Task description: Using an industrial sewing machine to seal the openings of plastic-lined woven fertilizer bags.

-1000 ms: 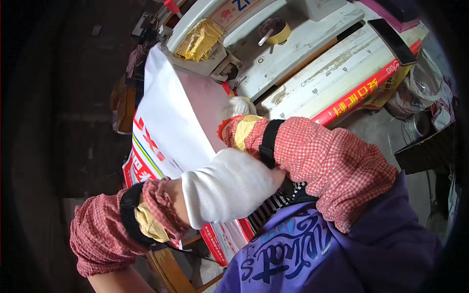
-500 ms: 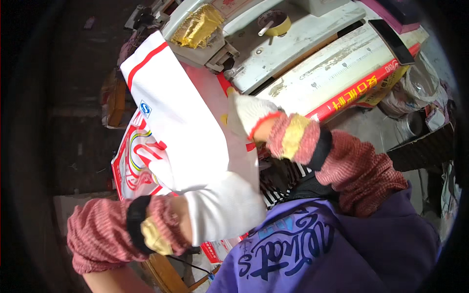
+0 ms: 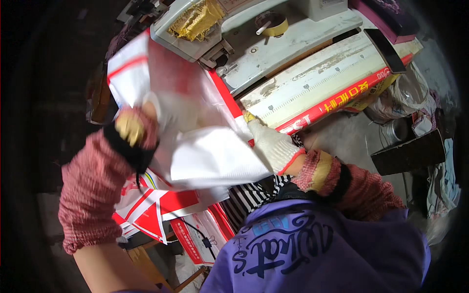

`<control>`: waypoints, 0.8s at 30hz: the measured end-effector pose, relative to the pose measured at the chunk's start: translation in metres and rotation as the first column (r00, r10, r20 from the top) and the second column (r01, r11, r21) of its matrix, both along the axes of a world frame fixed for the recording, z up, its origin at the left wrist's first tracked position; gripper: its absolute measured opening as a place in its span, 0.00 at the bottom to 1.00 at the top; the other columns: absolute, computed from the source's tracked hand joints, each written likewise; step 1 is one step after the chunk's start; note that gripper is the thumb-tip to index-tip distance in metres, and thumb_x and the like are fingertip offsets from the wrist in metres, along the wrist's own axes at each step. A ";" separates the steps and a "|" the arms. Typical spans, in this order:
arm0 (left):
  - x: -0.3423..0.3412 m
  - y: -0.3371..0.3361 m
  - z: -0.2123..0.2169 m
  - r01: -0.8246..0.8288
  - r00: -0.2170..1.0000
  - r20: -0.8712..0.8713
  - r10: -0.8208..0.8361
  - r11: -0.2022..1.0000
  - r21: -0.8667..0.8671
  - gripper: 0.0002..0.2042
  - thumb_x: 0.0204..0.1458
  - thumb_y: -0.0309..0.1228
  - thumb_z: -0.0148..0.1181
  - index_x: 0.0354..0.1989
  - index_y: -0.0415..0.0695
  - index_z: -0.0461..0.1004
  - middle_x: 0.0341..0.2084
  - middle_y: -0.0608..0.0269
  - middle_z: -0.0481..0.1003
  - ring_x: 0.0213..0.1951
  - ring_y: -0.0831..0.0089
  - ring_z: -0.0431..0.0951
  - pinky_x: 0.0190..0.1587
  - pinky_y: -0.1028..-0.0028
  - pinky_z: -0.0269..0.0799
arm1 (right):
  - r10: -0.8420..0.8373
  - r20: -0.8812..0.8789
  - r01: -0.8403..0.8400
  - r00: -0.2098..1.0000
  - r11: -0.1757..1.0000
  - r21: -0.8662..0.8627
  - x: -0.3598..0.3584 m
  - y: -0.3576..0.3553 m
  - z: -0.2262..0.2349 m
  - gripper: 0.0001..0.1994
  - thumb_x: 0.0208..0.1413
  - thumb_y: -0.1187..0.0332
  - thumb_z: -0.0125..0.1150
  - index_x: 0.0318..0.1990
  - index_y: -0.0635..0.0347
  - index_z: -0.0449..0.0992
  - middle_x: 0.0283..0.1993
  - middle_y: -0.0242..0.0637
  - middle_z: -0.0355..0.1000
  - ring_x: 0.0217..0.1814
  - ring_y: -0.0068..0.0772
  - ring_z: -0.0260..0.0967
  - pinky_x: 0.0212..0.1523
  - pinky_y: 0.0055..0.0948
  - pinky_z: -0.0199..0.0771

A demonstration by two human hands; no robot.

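A white and red woven sack point(image 3: 215, 158) is spread in front of me, folded and partly blurred. My left hand point(image 3: 168, 110), in a white glove, is over its left part; motion smears the fingers, so their grip cannot be made out. My right hand point(image 3: 273, 146), also gloved, has its fingers closed on the sack's right edge, beside the front of the sewing machine bed point(image 3: 293, 49). The sewing machine head point(image 3: 190, 36), with a yellow frayed pad on it, stands just beyond the sack.
A tape roll point(image 3: 272, 24) lies on the machine bed. A dark phone-like slab point(image 3: 384, 50) rests on the worn white board point(image 3: 312, 80), which has a red printed front edge. More red and white sacks point(image 3: 181, 205) lie below at left. A dark box point(image 3: 410, 154) stands at right.
My left hand has swung up and away from me, moving the sack's upper layer and uncovering a reddish area. My right hand has shifted slightly nearer to me along the sack's edge.
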State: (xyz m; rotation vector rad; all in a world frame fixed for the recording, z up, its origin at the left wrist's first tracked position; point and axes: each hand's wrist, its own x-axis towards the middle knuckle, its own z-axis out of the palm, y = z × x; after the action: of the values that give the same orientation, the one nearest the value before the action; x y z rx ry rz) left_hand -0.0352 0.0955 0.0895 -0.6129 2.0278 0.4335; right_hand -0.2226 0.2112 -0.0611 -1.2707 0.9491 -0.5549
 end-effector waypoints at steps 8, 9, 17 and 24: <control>0.014 0.109 -0.023 -0.904 0.020 -0.309 0.951 0.150 0.401 0.18 0.50 0.27 0.55 0.48 0.30 0.64 0.42 0.53 0.70 0.42 0.64 0.72 0.46 0.70 0.67 | -0.151 -0.408 0.019 0.900 0.950 -0.310 -0.013 0.013 0.046 0.39 0.44 0.56 0.60 0.60 0.64 0.49 0.53 0.54 0.61 0.53 0.52 0.62 0.50 0.41 0.63; 0.021 0.107 -0.039 -0.881 0.208 -0.678 0.705 0.436 0.183 0.21 0.44 0.36 0.61 0.41 0.33 0.67 0.35 0.51 0.72 0.37 0.61 0.74 0.41 0.69 0.68 | -0.109 -0.440 -0.015 0.891 0.964 -0.267 -0.011 0.013 0.050 0.40 0.44 0.56 0.61 0.60 0.65 0.48 0.54 0.55 0.59 0.53 0.52 0.62 0.51 0.40 0.63; 0.017 0.099 -0.062 -0.715 0.626 -0.663 0.410 0.640 -0.280 0.08 0.42 0.26 0.56 0.31 0.37 0.70 0.27 0.48 0.71 0.32 0.52 0.71 0.35 0.64 0.67 | -0.357 -0.530 -0.032 0.769 0.807 -0.589 0.026 -0.010 0.061 0.33 0.48 0.63 0.54 0.60 0.66 0.50 0.47 0.55 0.65 0.41 0.52 0.69 0.42 0.38 0.70; 0.037 0.102 -0.060 -0.348 0.897 -0.428 0.110 0.773 -0.531 0.08 0.44 0.25 0.50 0.33 0.40 0.71 0.26 0.49 0.72 0.32 0.55 0.72 0.37 0.65 0.68 | -0.418 -0.680 -0.126 0.602 0.791 -0.598 0.029 -0.010 0.057 0.23 0.47 0.72 0.47 0.54 0.63 0.59 0.41 0.50 0.67 0.32 0.47 0.71 0.28 0.42 0.72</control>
State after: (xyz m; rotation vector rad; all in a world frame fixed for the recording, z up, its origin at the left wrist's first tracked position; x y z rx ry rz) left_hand 0.0023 0.1980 0.0299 -1.2657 2.4832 0.0278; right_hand -0.1936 0.2014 -0.0042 -2.1236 1.7458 -0.4208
